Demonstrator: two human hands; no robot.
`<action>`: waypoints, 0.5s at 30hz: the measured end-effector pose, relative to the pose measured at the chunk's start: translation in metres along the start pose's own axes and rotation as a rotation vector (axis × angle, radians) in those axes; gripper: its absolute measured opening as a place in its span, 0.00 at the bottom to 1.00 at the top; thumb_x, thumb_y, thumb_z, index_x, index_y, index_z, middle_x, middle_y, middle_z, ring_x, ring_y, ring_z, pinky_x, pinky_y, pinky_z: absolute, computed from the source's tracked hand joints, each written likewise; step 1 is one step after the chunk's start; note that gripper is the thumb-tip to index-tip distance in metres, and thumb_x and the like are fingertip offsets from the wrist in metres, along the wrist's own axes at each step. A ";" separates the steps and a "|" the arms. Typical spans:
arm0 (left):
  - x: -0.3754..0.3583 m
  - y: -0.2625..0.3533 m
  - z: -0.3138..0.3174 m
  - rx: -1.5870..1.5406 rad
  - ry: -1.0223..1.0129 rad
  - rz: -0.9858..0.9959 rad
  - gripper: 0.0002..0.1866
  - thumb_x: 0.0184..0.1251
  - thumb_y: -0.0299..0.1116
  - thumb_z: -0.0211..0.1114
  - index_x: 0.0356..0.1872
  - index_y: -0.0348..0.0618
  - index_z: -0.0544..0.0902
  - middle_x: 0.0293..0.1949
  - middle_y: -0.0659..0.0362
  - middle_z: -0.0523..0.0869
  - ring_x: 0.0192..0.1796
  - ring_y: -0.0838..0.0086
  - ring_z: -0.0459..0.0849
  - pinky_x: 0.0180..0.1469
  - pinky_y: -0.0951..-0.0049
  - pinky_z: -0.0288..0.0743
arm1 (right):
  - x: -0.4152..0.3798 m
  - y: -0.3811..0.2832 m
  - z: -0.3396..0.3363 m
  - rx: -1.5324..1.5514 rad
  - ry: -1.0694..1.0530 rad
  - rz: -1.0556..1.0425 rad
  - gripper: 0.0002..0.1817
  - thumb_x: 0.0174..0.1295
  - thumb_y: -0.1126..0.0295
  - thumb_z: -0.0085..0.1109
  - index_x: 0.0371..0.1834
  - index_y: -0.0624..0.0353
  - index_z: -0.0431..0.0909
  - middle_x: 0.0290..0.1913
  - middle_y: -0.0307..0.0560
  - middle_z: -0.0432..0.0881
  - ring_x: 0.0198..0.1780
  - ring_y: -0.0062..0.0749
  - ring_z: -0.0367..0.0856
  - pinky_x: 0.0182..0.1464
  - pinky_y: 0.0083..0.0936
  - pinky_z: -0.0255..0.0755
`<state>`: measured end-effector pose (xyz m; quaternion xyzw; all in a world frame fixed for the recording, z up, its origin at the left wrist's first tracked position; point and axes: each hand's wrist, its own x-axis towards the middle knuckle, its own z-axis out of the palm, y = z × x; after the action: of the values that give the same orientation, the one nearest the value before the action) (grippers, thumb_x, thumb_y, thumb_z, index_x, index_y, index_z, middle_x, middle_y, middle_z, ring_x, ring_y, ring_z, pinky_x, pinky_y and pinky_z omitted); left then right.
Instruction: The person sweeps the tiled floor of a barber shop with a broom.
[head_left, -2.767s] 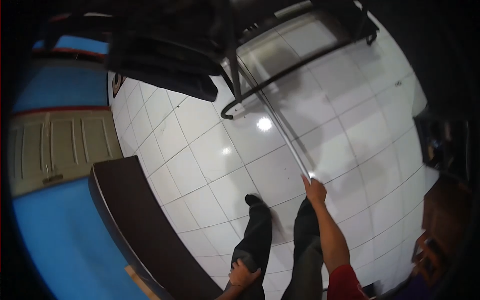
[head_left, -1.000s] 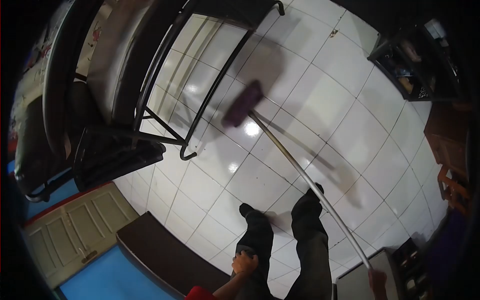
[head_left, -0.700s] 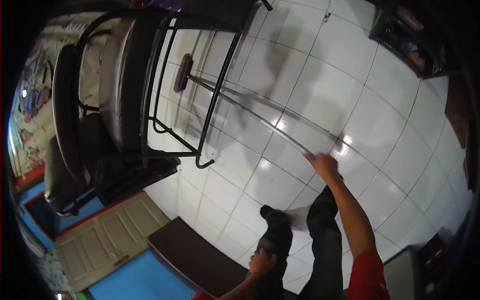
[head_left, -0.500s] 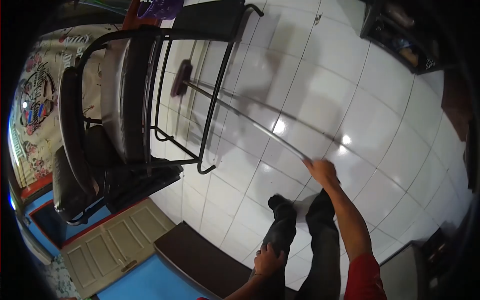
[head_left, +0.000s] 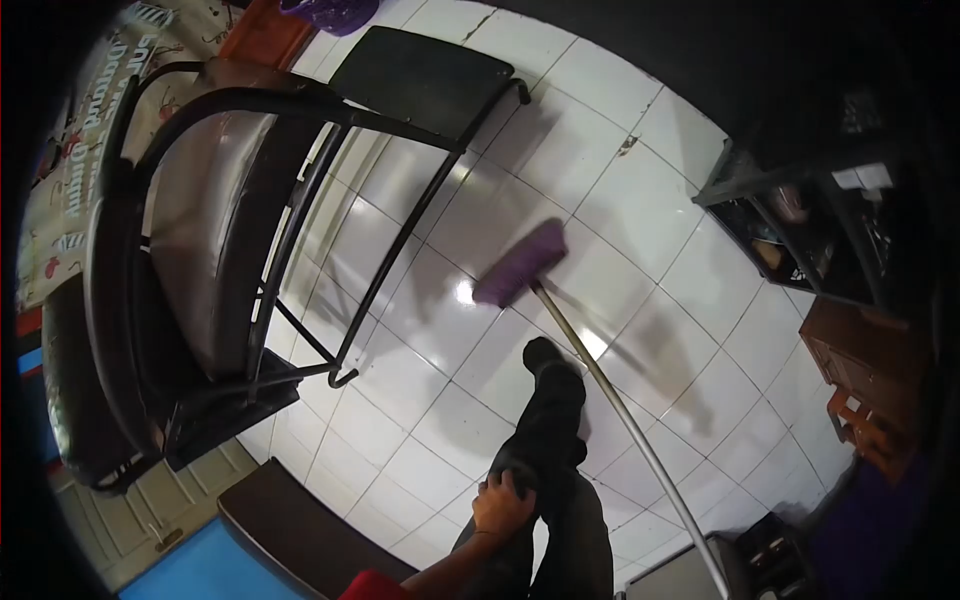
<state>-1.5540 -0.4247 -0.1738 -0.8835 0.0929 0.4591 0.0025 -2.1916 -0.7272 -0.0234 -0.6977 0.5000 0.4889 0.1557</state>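
Broom (head_left: 522, 264) lies apart, ahead and right of left fingers (head_left: 494, 485) spread on the knee (head_left: 528, 453); right fingers' hold I cannot tell.

A broom (head_left: 615, 400) extends ahead of a person's legs (head_left: 550, 410), its head (head_left: 520, 265) between a chair (head_left: 195, 260), left, and a rack (head_left: 745, 188), right, its handle (head_left: 665, 482) running back to the legs' right; the left hand (head_left: 503, 503) rests on a knee (head_left: 525, 462), a bench (head_left: 300, 530) to its left.

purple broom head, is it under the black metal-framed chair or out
Out: purple broom head shows against white floor tiles, outside the black metal-framed chair.
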 end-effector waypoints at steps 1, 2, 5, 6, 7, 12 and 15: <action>0.003 -0.005 -0.017 -0.037 -0.056 -0.027 0.29 0.52 0.49 0.58 0.51 0.38 0.71 0.46 0.43 0.75 0.48 0.48 0.76 0.43 0.51 0.75 | 0.050 0.053 0.072 0.244 0.540 -0.561 0.13 0.63 0.66 0.50 0.43 0.65 0.77 0.34 0.54 0.80 0.39 0.43 0.77 0.40 0.35 0.70; 0.013 -0.002 -0.028 -0.125 -0.012 -0.031 0.27 0.52 0.48 0.58 0.48 0.38 0.73 0.46 0.44 0.76 0.48 0.48 0.76 0.42 0.51 0.75 | 0.061 -0.024 0.008 -0.089 0.016 -0.262 0.13 0.62 0.71 0.50 0.46 0.66 0.75 0.40 0.56 0.80 0.41 0.45 0.77 0.43 0.34 0.71; 0.033 0.022 -0.053 -0.077 0.003 -0.036 0.25 0.52 0.48 0.58 0.45 0.38 0.74 0.45 0.45 0.77 0.47 0.48 0.77 0.42 0.51 0.75 | 0.190 -0.271 -0.062 -0.441 0.233 -0.560 0.17 0.63 0.61 0.46 0.19 0.54 0.75 0.14 0.49 0.73 0.20 0.42 0.77 0.22 0.43 0.67; 0.039 0.026 -0.061 -0.103 -0.022 -0.056 0.25 0.52 0.47 0.58 0.45 0.38 0.75 0.44 0.46 0.78 0.46 0.48 0.77 0.43 0.51 0.75 | 0.222 -0.356 -0.093 -0.280 0.289 -0.634 0.22 0.64 0.57 0.45 0.16 0.57 0.75 0.17 0.51 0.76 0.21 0.45 0.78 0.22 0.43 0.67; 0.041 0.028 -0.064 -0.110 -0.032 -0.062 0.25 0.52 0.47 0.58 0.45 0.38 0.75 0.44 0.46 0.78 0.46 0.48 0.77 0.43 0.51 0.75 | 0.256 -0.434 -0.110 -0.149 0.241 -0.541 0.29 0.64 0.50 0.42 0.14 0.60 0.76 0.20 0.54 0.79 0.22 0.50 0.78 0.25 0.44 0.69; 0.056 0.041 -0.074 -0.129 -0.041 -0.118 0.23 0.52 0.47 0.58 0.41 0.38 0.75 0.42 0.46 0.78 0.46 0.50 0.77 0.43 0.51 0.74 | 0.304 -0.738 -0.210 0.276 0.273 -0.613 0.38 0.57 0.35 0.41 0.21 0.64 0.78 0.25 0.63 0.78 0.32 0.59 0.78 0.36 0.46 0.70; 0.059 0.053 -0.078 -0.141 -0.078 -0.201 0.23 0.52 0.48 0.58 0.40 0.39 0.74 0.41 0.45 0.79 0.45 0.51 0.78 0.43 0.51 0.74 | 0.304 -0.772 -0.251 0.287 0.425 -0.832 0.33 0.61 0.42 0.44 0.15 0.64 0.73 0.19 0.62 0.75 0.26 0.59 0.76 0.29 0.44 0.69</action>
<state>-1.4661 -0.4933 -0.1721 -0.8678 -0.0289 0.4960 -0.0101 -1.3965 -0.7215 -0.3685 -0.8942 0.2619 0.1580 0.3269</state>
